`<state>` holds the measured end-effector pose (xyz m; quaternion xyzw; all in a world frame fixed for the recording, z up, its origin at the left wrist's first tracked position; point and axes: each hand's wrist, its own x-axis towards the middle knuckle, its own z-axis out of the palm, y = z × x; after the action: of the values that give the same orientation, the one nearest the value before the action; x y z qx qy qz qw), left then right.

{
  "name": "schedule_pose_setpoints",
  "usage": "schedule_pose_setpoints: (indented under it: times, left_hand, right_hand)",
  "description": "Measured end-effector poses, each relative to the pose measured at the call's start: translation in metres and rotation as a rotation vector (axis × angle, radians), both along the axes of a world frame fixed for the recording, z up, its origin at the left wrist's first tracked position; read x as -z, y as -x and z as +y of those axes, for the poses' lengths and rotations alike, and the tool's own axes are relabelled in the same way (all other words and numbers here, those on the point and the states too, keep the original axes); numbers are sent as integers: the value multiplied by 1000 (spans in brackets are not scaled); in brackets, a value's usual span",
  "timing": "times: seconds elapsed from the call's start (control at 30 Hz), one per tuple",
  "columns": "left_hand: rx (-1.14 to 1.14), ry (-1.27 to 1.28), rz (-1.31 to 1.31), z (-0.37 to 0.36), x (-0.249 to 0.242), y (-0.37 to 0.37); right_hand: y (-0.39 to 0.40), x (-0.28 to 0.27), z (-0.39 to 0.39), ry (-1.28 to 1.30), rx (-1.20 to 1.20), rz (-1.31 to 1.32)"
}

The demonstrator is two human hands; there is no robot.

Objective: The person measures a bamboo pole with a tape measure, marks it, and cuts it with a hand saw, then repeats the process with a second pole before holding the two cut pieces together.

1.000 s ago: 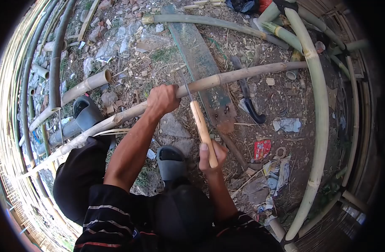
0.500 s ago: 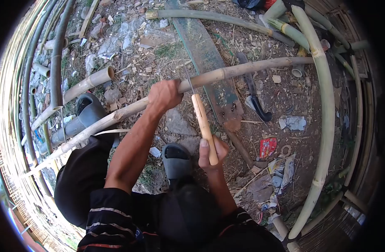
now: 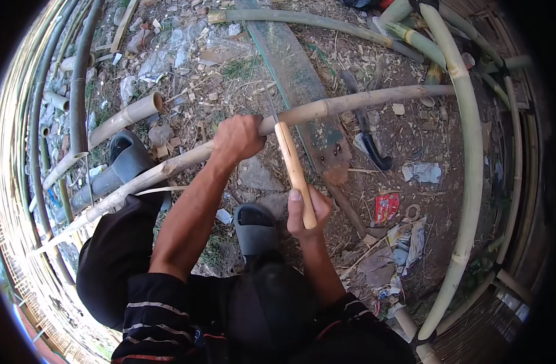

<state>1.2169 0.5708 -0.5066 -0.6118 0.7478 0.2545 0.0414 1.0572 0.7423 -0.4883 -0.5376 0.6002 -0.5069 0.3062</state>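
A long bamboo pole (image 3: 326,108) runs across in front of me, from the lower left up to the right. My left hand (image 3: 238,141) is wrapped around it near the middle. Just right of that hand, the thin blade of a handsaw (image 3: 294,167) lies across the pole. My right hand (image 3: 308,210) grips the saw's pale wooden handle, thumb along its top. Most of the blade is seen edge-on and looks very narrow. My left foot, in a grey slide sandal (image 3: 131,156), is by the pole's left part.
A machete with a black handle (image 3: 375,151) lies on the ground beside a worn wooden plank (image 3: 290,73). An upright bamboo frame (image 3: 472,158) stands at the right. Cut bamboo pieces (image 3: 127,120) and poles lie at the left. Wood chips and litter cover the soil.
The right hand and saw have moved slightly forward, with the handle now nearer the pole. The left hand keeps its grip in the same place.
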Motion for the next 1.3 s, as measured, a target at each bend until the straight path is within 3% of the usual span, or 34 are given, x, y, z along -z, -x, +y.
schedule_pose_setpoints:
  times: [0.1, 0.23, 0.3, 0.4, 0.5, 0.63, 0.77, 0.83, 0.9, 0.97, 1.07, 1.2, 1.3]
  left_hand:
    - [53, -19, 30, -4, -7, -6]
    - [37, -66, 58, -13, 20, -14]
    - [45, -100, 51, -2, 22, -11]
    - [59, -45, 23, -7, 11, -2]
    - [12, 7, 49, -4, -1, 1]
    - [3, -6, 45, -18, -4, -8]
    - [23, -113, 46, -25, 10, -8]
    - [34, -107, 69, -21, 14, 0]
    - [62, -78, 9, -7, 3, 4]
    - [30, -25, 6, -21, 6, -6]
    - [4, -40, 72, -35, -12, -18]
    - [37, -69, 155, -41, 4, -26]
    - [8, -178, 73, -32, 7, -19]
  right_hand:
    - [14, 2, 26, 2, -33, -19]
    - [61, 12, 144, 39, 31, -26]
    - [59, -15, 159, -20, -20, 77]
    - [31, 14, 80, 85, 62, -4]
    - [0, -4, -14, 16, -6, -16]
    - [21, 8, 60, 123, 37, -13]
    - [65, 2, 160, -24, -20, 1]
    - [59, 0, 133, 7, -19, 13]
    - [24, 8, 36, 80, 1, -13]
    - [10, 2, -12, 3, -15, -69]
    - [17, 11, 26, 63, -24, -63]
    - [41, -13, 123, 93, 12, -14]
    - [38, -10, 98, 0, 24, -71]
